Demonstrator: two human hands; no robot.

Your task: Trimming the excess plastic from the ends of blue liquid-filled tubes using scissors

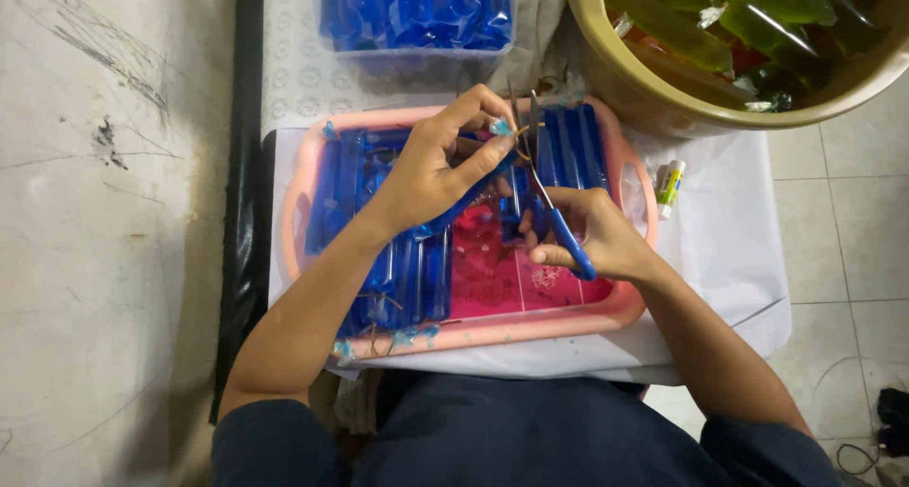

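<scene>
**Scissors at the tied end of a blue tube, over a pink tray**

Head view: the left hand point(431, 170) is closed around a long blue filled plastic tube point(464, 198), with thumb and forefinger pinching its knotted tip above the far part of a pink tray point(454, 334). The right hand point(592, 236) grips the blue handles of a pair of scissors point(549, 198); the blades point away from the person and stand right at the pinched tip, touching or just beside it. I cannot tell whether the blades are parted.

The tray rests on a white sheet point(729, 250) over the person's lap. More blue tubes point(398, 279) lie side by side along its left part and far right corner, and the red patterned bottom shows bare in the near right part. Beyond the tray stands a clear box of blue tubes point(417, 14). At the upper right is a beige basin point(663, 104) holding green tubes. A small white and yellow stick point(670, 186) lies on the sheet just right of the tray.
</scene>
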